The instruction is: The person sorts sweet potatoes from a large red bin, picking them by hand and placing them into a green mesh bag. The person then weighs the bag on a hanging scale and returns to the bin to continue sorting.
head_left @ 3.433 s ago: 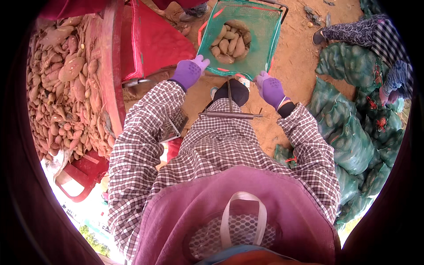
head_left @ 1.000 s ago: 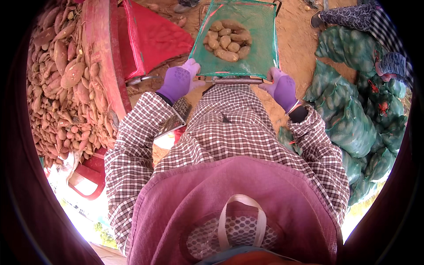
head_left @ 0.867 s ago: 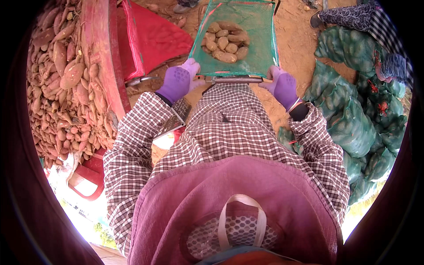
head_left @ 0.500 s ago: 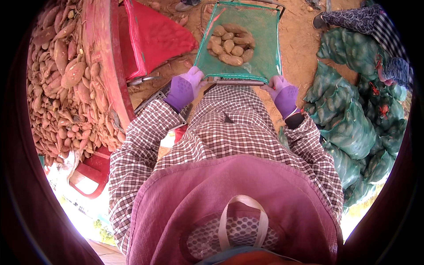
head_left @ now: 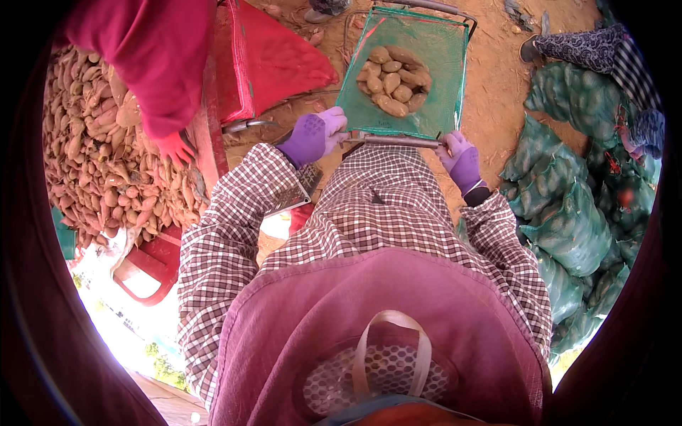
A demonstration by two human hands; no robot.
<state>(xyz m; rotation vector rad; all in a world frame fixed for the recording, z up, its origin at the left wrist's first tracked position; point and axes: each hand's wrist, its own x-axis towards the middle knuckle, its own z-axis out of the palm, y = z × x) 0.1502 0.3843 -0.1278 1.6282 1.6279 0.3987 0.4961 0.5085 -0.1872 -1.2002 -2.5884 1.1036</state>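
Observation:
In front of me a green mesh bag [head_left: 442, 50] hangs with its mouth spread open on a metal frame [head_left: 394, 140]. Several brown sweet potatoes [head_left: 394, 82] lie in the bottom of it. My left hand [head_left: 317, 133], in a purple glove, is closed at the bag's near left corner, beside the end of the frame's bar. At the near right corner my right hand [head_left: 460, 157], gloved alike, pinches the bag's edge next to the bar. The fingertips of both hands are partly hidden.
A heap of sweet potatoes [head_left: 106, 163] fills a red-sided bed at left, where another person's red-gloved hand [head_left: 176, 148] reaches in. Beside it hangs a red mesh bag [head_left: 277, 60]. Filled green bags [head_left: 568, 227] are piled at right, near another person's leg [head_left: 579, 53].
A person in a red sleeve has come in over the heap at left. The view has shifted, so the bag sits slightly right and lower. My hands stay at its corners.

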